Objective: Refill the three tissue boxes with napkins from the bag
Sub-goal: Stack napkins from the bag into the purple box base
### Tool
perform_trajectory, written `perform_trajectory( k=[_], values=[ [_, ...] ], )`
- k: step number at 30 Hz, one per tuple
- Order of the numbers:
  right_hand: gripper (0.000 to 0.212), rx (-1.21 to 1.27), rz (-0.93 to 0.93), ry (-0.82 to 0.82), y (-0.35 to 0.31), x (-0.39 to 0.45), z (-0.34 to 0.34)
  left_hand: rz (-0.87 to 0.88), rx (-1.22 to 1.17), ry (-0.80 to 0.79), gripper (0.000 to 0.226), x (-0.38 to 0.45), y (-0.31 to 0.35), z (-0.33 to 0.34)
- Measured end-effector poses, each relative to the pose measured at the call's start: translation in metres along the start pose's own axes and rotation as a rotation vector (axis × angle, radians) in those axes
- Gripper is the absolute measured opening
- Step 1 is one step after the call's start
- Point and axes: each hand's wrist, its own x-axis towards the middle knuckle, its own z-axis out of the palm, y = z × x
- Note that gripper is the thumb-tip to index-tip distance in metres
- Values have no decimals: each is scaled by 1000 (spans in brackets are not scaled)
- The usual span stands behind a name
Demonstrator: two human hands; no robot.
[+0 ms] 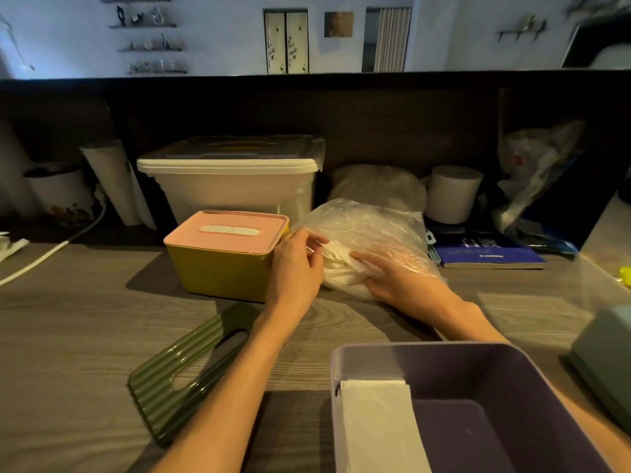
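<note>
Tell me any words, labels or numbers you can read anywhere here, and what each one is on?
Blue book, right of the plastic bag: large pale characters and a white strip on the cover, too blurred to read.
Crumpled bag at the back right: a small red mark, unreadable.
White pot at the far left: coloured decoration, no legible text.
Yellow tissue box with pink lid, purple box, green lid: no text visible.

The counter (85,336) in front of me is dimly, warmly lit while the far wall (222,35) glows cooler and brighter, soft shadows fall toward me, glare glints on the plastic bag (368,227), and the wide lens bends and softens the edges.
</note>
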Motion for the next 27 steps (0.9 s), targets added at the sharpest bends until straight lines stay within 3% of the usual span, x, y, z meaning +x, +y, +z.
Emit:
perform_trajectory(
  k=[8, 13, 16, 18, 23, 27],
  values=[
    [17, -68, -115, 400, -2, -2, -3, 91, 5, -30, 17, -1, 4, 1],
    [34, -15, -243, 348, -12, -13, -21, 14, -138, -18, 20, 2, 4, 0],
    [30, 197, -204, 457, -18, -15, -35, -71, -214, -54, 28, 1, 9, -5],
    [27, 391, -70, 491, -20, -15, -44, -143, -253, -91, 29, 2, 11, -6],
    [20, 879, 148, 253, -16, -17, -58, -318, -528, -141, 35, 3, 18, -9],
    [29, 1128, 174, 44, -24, -20, -67, -650, -895, -327, 58, 0, 36, -10]
  ],
)
